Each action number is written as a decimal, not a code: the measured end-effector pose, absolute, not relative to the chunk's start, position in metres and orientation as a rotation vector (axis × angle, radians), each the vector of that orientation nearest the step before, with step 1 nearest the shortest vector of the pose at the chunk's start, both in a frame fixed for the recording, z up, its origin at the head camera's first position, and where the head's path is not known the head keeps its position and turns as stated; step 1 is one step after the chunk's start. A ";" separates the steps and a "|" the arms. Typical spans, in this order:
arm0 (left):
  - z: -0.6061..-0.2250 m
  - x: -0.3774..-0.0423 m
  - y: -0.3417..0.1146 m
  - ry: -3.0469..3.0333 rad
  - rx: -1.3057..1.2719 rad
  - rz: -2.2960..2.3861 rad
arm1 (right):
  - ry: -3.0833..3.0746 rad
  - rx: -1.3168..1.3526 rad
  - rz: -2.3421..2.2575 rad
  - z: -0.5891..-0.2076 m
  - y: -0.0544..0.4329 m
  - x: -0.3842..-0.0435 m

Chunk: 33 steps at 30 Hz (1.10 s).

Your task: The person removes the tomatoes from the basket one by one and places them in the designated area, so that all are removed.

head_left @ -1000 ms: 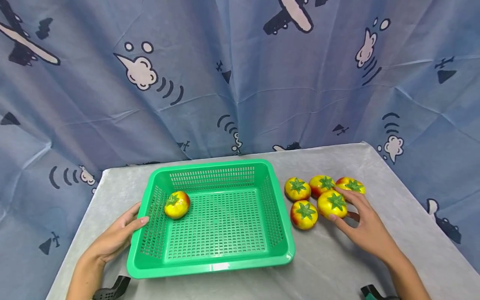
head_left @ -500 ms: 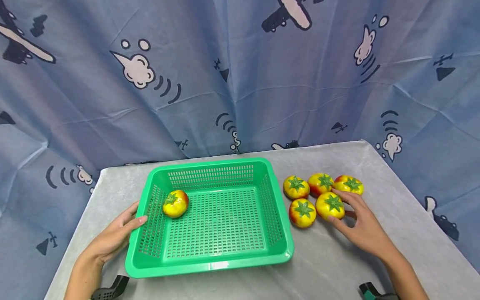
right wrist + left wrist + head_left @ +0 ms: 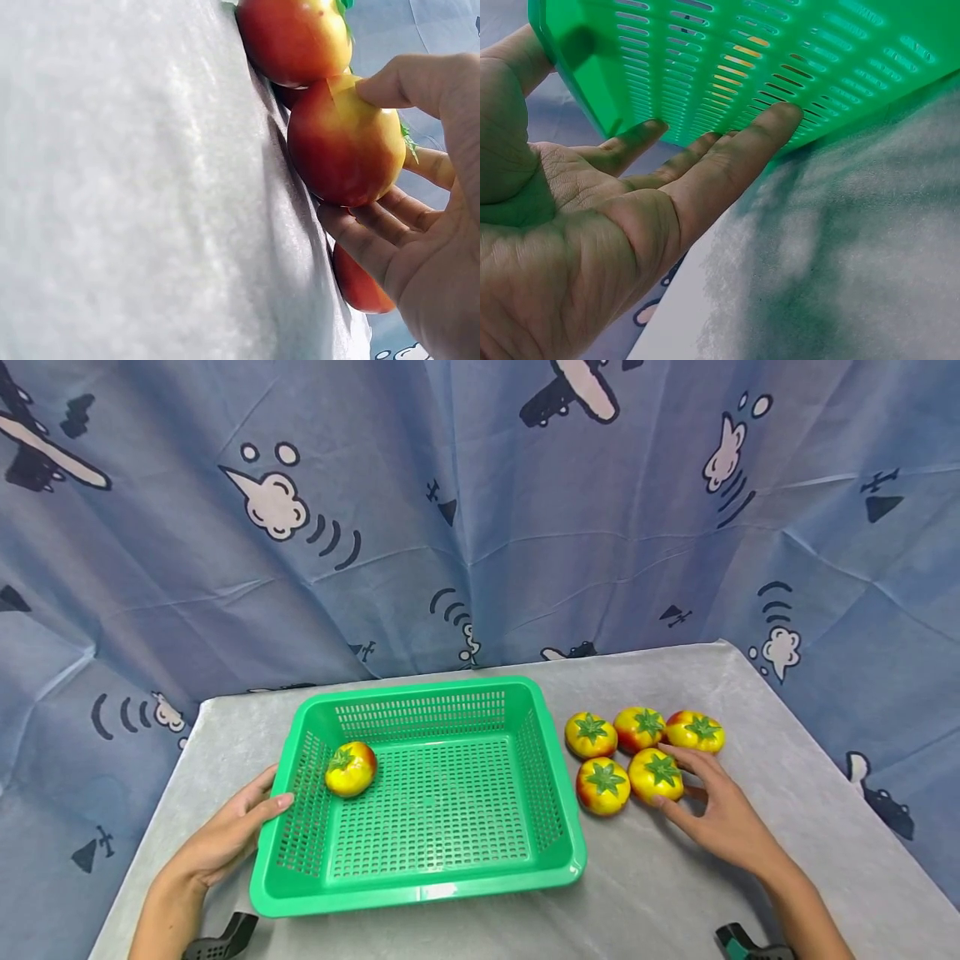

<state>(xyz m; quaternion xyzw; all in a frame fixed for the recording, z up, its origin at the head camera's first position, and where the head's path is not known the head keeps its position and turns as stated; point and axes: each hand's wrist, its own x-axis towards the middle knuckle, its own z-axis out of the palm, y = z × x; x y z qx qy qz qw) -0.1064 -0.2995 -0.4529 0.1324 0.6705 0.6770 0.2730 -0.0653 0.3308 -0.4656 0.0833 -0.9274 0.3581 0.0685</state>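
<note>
A yellow-red tomato [image 3: 656, 777] with a green leafy top is in my right hand [image 3: 723, 814], with thumb and fingers around its sides. In the right wrist view this tomato [image 3: 341, 142] is at the cloth, close against its neighbours. My left hand [image 3: 228, 831] holds the left side of a green plastic basket [image 3: 416, 893]. Its thumb lies over the rim, and in the left wrist view the fingers [image 3: 735, 165] press the slotted outer wall. One tomato [image 3: 351, 769] lies in the basket's left part, tilted toward the upper left.
Right of the basket stand more tomatoes: one at the front [image 3: 603, 786], one behind it [image 3: 591, 735], one at the back [image 3: 639, 729] and one at the far right [image 3: 695, 732]. A grey cloth [image 3: 660, 893] covers the table. A blue patterned curtain [image 3: 480, 527] hangs behind.
My right hand has lowered its tomato slightly beside the others, still holding it. The left hand and the basket keep their places; the view has shifted a little.
</note>
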 end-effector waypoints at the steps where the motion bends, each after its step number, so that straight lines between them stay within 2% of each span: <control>1: -0.453 -0.106 -0.299 1.802 0.358 1.824 | -2.793 0.252 1.085 -0.466 0.331 -0.065; 33: -0.453 -0.106 -0.299 1.797 0.354 1.826 | -2.811 0.219 1.117 -0.467 0.329 -0.065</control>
